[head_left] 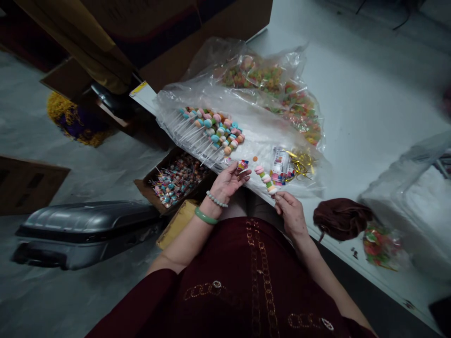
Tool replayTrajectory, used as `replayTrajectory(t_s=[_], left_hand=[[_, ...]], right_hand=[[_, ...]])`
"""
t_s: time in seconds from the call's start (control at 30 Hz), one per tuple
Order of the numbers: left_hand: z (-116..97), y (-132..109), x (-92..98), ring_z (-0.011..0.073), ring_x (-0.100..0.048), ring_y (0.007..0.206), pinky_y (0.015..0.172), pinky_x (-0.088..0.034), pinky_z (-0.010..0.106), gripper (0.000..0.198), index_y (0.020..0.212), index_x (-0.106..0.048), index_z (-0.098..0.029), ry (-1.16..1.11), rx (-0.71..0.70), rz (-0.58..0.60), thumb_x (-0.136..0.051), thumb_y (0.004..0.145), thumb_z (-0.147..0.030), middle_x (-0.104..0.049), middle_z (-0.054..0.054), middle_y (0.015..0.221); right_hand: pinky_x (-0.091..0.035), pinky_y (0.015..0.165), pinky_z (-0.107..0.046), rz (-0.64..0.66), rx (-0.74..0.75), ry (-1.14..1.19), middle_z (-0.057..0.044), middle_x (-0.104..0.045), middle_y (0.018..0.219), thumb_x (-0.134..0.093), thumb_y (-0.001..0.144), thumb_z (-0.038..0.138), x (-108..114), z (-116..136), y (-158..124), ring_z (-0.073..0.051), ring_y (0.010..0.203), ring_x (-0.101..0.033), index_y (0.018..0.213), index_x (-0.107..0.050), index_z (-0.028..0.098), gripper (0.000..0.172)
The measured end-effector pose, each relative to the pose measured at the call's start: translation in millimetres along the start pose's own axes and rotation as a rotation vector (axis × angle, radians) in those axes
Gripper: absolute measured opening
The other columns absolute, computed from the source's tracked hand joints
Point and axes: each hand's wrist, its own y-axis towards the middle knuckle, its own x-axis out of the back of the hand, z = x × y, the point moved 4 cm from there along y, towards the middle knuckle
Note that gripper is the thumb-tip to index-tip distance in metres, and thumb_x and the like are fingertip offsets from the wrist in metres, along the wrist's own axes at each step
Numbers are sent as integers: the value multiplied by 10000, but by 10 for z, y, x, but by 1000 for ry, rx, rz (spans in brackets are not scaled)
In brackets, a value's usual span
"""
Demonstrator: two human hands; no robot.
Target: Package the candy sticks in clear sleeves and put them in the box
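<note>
My right hand (289, 206) pinches the lower end of a candy skewer (267, 180), with pink, green, white and orange pieces threaded in a row. Between the thumb and fingers of my left hand (229, 180) is a small printed wrapper (243, 164), red, blue and yellow. Just beyond lies a pile of finished-looking candy skewers (214, 126) on white sticks, resting on a clear plastic sheet (253, 126). A stack of printed wrappers (281, 164) and gold twist ties (303, 164) lie right of the skewer. One loose orange candy (255, 159) sits between them.
Bags of gummy candy (268, 77) lie at the back of the white table (348, 94), before a large cardboard box (169, 61). A box of wrapped candies (179, 180) stands below the table's left edge, near a grey suitcase (88, 225). Dark brown cloth (341, 218) lies at right.
</note>
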Motion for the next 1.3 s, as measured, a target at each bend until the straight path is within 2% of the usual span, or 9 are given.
replayTrajectory(t_s=[0.13,0.3,0.4,0.53,0.7,0.87,0.97,1.07,1.3], left_hand=[[35,-108,-98,205,-697,875,761,-536,320,258,762,-657,-151,2,65,55,-560,921,-329,-724,99,870],[68,-180,-179,202,-688,865,800,-531,347,190,773,-669,-166,13,70,110,-647,866,-330,-720,70,835],[100,-178,-188,203,-686,863,818,-528,358,182,787,-669,-169,13,75,125,-663,854,-338,-717,64,835],[118,-153,-188,191,-683,846,829,-530,363,189,778,-649,-173,-6,22,169,-677,842,-349,-709,54,833],[120,-142,-192,178,-668,813,866,-530,386,217,741,-609,-175,-17,-37,194,-707,815,-354,-647,12,717],[85,-143,-198,176,-669,780,804,-535,364,223,778,-631,-177,37,-131,194,-755,760,-362,-654,0,709],[53,-118,-168,156,-663,714,731,-519,310,237,784,-661,-164,154,-176,205,-771,733,-368,-693,24,748],[24,-72,-82,162,-681,710,699,-488,274,264,785,-683,-146,319,-207,156,-786,703,-375,-728,59,800],[52,-30,-47,197,-705,769,763,-506,310,255,819,-705,-117,309,-128,209,-765,736,-351,-753,101,902]], right_hand=[[-265,472,-235,43,29,39,49,-499,549,-594,834,377,-69,62,-25,-83,454,-362,846,-686,180,218],[-297,478,-237,27,78,-31,60,-460,517,-569,855,365,-58,77,-31,-95,449,-384,841,-676,184,212],[-351,516,-244,-25,156,-247,53,-479,507,-533,885,362,-23,80,-68,-118,473,-446,870,-683,197,223],[-410,618,-261,-157,391,-666,-24,-669,667,-511,916,328,-3,140,-163,-156,601,-587,966,-719,209,244],[-441,659,-263,-123,526,-759,-73,-735,786,-479,946,289,-46,169,-208,-173,674,-653,1018,-731,197,278],[-440,617,-275,-61,334,-485,-33,-693,706,-546,892,339,-51,137,-116,-163,618,-599,975,-733,214,240],[-333,473,-244,-47,88,-123,26,-564,545,-605,822,361,-46,83,-21,-107,457,-424,869,-724,192,213],[-233,428,-226,-80,-61,163,8,-623,650,-679,721,357,-36,49,51,-59,432,-332,790,-707,170,201],[-198,436,-216,25,-99,169,38,-552,583,-705,721,353,-67,-38,75,-52,446,-330,790,-723,172,195]])
